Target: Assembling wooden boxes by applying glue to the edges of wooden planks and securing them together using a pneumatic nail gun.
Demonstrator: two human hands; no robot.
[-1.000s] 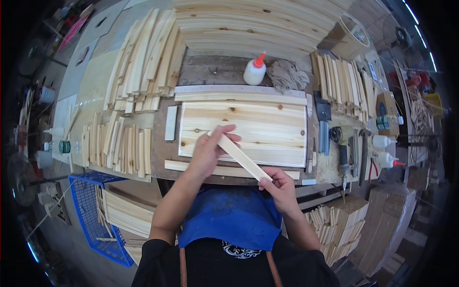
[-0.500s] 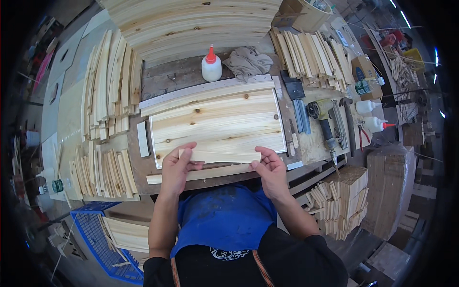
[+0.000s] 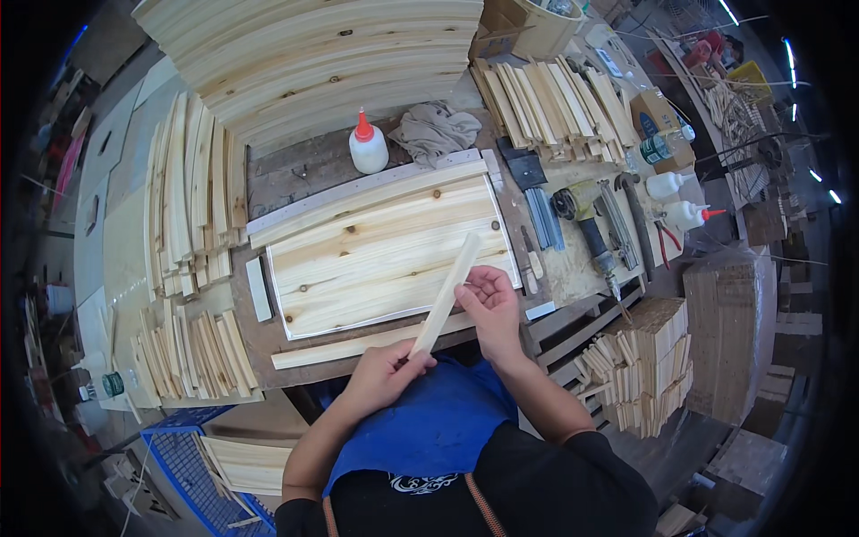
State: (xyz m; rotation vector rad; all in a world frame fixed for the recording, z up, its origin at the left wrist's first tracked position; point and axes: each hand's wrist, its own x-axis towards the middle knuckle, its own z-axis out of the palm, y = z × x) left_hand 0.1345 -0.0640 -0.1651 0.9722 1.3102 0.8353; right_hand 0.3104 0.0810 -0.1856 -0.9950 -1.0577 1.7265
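A short pale wooden strip (image 3: 446,293) is held between my two hands, tilted with its far end up to the right. My left hand (image 3: 390,376) pinches its near end, close to the blue apron. Farther up, my right hand (image 3: 489,309) grips its right edge, fingers curled. Beneath lies a knotty wooden panel (image 3: 358,255) with a thin white line of what looks like glue along its edges. One long strip (image 3: 367,192) runs along the panel's far side. Another long strip (image 3: 331,349) lies at the table's front edge, apart from the panel.
Behind the panel stand a white glue bottle with red cap (image 3: 368,148) and a crumpled grey cloth (image 3: 436,132). Strip stacks (image 3: 192,188) line the left; more strips (image 3: 559,107) lie far right. A power drill (image 3: 591,228), hammer (image 3: 637,215) and red pliers (image 3: 667,243) lie right.
The short strip has turned from lying level across the panel to a steep slant. My left hand came down nearer my body; my right hand slid along the strip. The view shifted slightly.
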